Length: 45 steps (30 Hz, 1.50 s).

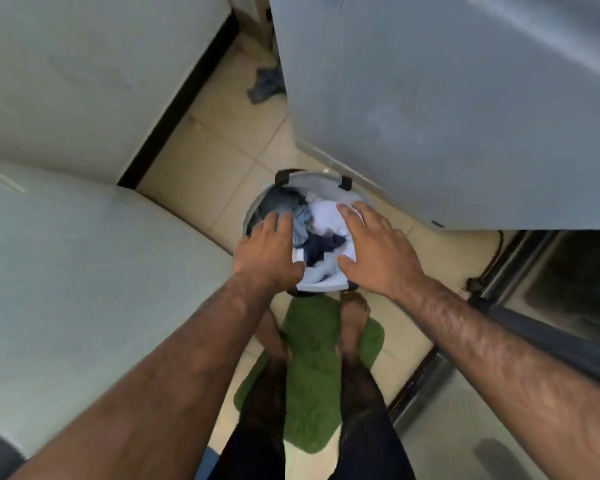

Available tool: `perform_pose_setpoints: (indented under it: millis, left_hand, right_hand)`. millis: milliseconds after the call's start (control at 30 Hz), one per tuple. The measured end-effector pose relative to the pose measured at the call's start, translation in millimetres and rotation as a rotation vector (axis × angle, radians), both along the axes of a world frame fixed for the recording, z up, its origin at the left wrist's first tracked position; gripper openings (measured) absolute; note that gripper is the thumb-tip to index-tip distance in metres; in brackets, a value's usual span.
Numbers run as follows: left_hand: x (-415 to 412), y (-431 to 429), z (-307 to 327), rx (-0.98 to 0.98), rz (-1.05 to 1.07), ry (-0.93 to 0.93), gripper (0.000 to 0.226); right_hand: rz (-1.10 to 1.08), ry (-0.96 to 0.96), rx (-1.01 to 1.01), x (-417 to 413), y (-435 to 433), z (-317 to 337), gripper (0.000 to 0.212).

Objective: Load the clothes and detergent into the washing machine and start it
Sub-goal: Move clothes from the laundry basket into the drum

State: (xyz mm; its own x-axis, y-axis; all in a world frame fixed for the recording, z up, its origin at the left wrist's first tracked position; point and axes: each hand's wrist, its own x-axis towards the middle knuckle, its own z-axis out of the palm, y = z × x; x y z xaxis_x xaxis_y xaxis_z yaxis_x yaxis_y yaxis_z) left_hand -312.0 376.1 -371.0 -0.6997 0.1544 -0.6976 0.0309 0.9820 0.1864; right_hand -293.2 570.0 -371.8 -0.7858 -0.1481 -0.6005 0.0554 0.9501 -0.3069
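A round grey laundry basket [321, 178] with dark handles stands on the tiled floor in front of my feet. It holds a heap of clothes [321, 225]: white, light blue, navy and grey pieces. My left hand [269, 252] is over the basket's left side, fingers spread and straight above the grey cloth. My right hand [374, 249] is over the right side, fingers spread above the white cloth. Neither hand grips anything. A large grey appliance [465, 98] rises at the right; whether it is the washing machine I cannot tell.
White cabinets [84, 81] fill the left, with a dark gap between them. A green mat [312, 368] lies under my bare feet. A crumpled blue cloth [265, 85] lies on the floor further back. A dark-framed glass panel [551, 289] is at the right.
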Motion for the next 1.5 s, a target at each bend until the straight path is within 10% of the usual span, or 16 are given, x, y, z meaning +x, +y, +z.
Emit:
perform_pose_setpoints:
  millis: [700,933,1133,1500]
  left_hand:
    - [-33,-57,-301,0.044,0.844,-0.144,0.14]
    - [-26,-62,-328,0.175,0.949,-0.155,0.14]
    - [-18,-55,-314,0.371,1.224,-0.048,0.081]
    - [2,-15,-215,0.518,1.323,-0.088,0.056]
  right_hand:
    - [0.105,-0.146,-0.142,-53,-104,-327,0.143]
    - [0.098,-0.078,-0.114,-49,-129,-351,0.144]
    - [0.047,-0.001,-0.177,-48,-129,-343,0.112]
    - [-0.007,0.019,-0.225,-35,-83,-234,0.085]
